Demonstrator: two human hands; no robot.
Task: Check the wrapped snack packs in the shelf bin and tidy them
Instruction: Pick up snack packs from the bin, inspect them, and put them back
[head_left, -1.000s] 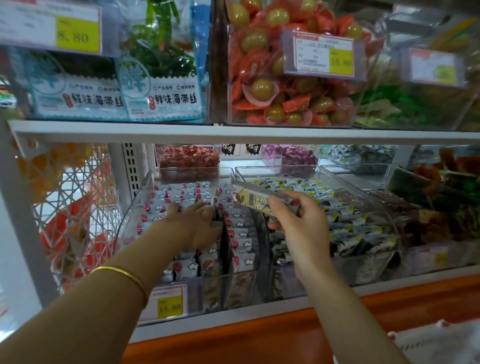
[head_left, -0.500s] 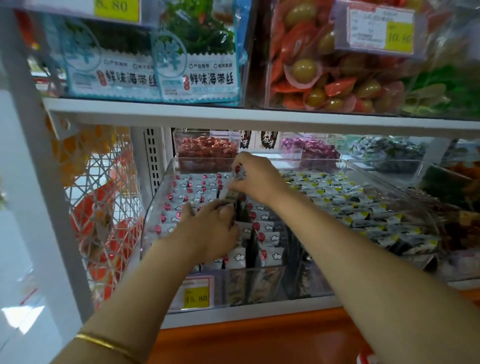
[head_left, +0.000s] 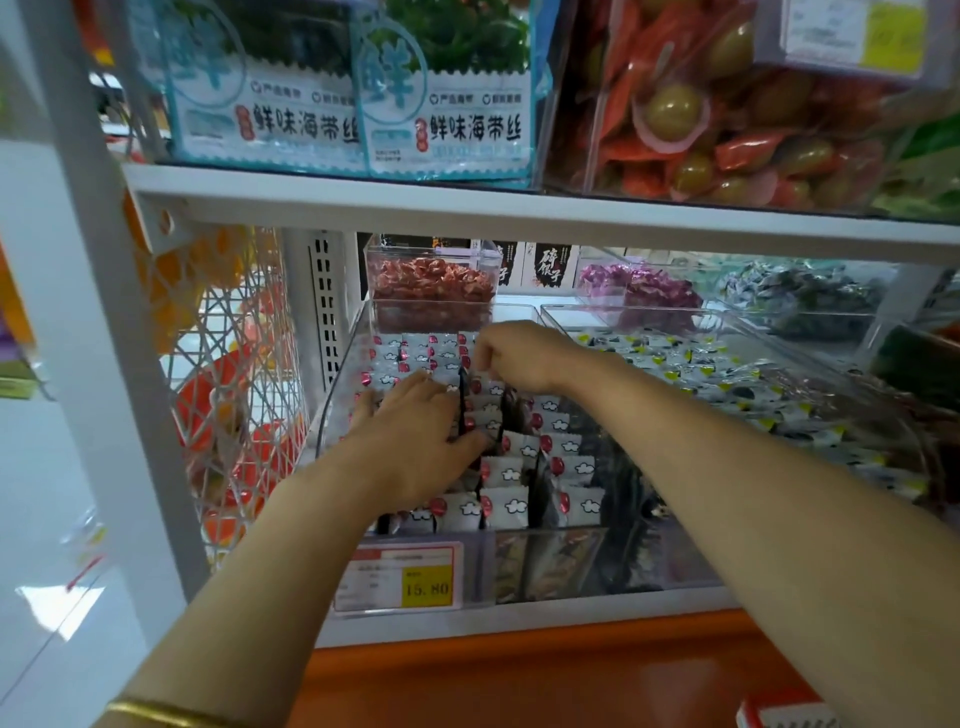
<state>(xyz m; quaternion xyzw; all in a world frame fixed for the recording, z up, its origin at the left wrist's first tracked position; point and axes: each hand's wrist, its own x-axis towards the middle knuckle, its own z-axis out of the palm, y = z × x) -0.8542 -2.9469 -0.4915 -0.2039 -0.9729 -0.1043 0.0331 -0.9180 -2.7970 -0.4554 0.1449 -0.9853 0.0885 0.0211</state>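
A clear shelf bin (head_left: 337, 395) on the lower shelf holds several small white wrapped snack packs (head_left: 511, 506) with red dots and cloud marks, standing in rows. My left hand (head_left: 415, 441) lies flat on the packs at the bin's left side, fingers spread and pressing down. My right hand (head_left: 519, 356) reaches across to the bin's back middle, with its fingers curled down and pinching a pack among the rows. The fingertips of that hand are hidden among the packs.
A price tag reading 15.80 (head_left: 400, 577) hangs on the bin's front. To the right stands a second clear bin (head_left: 717, 322) of yellow-and-black packs. Small tubs of red sweets (head_left: 431, 286) and purple sweets (head_left: 644, 286) stand behind. The upper shelf edge (head_left: 467, 208) is close overhead.
My right hand carried a pack from in front of the right bin into the left bin's back middle. The left hand stayed flat on the packs. The view moved closer.
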